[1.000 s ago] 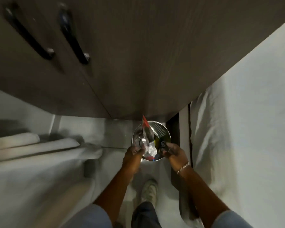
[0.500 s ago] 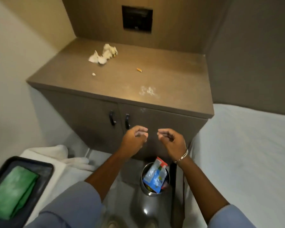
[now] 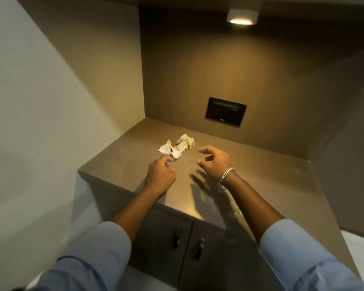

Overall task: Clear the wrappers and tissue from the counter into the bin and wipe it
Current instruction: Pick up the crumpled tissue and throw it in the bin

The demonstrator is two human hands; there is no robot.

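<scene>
Brown counter [image 3: 261, 185], bare but for litter near the back left corner. Crumpled tissue [image 3: 178, 147] there, a small orange scrap [image 3: 190, 147] touching it. Left hand [image 3: 160, 174] just short of it, fingers loosely curled, empty; right hand [image 3: 213, 163] spread, empty. Risk: hasty grab tearing tissue, flicking scrap off the left edge.

- The crumpled tissue [image 3: 178, 147] lies on the counter [image 3: 261, 177], toward its back left part.
- The left hand [image 3: 160, 175] is over the counter just in front of the tissue, its fingertips [image 3: 168, 163] close to the nearest piece.
- The right hand [image 3: 214, 162] is to the right of the tissue, above the counter.
- A wall panel [image 3: 225, 114] sits in the back wall, behind and right of the tissue.
- Two door handles [image 3: 188, 243] sit side by side below the counter's front edge.
- A lamp [image 3: 241, 16] hangs overhead.
</scene>
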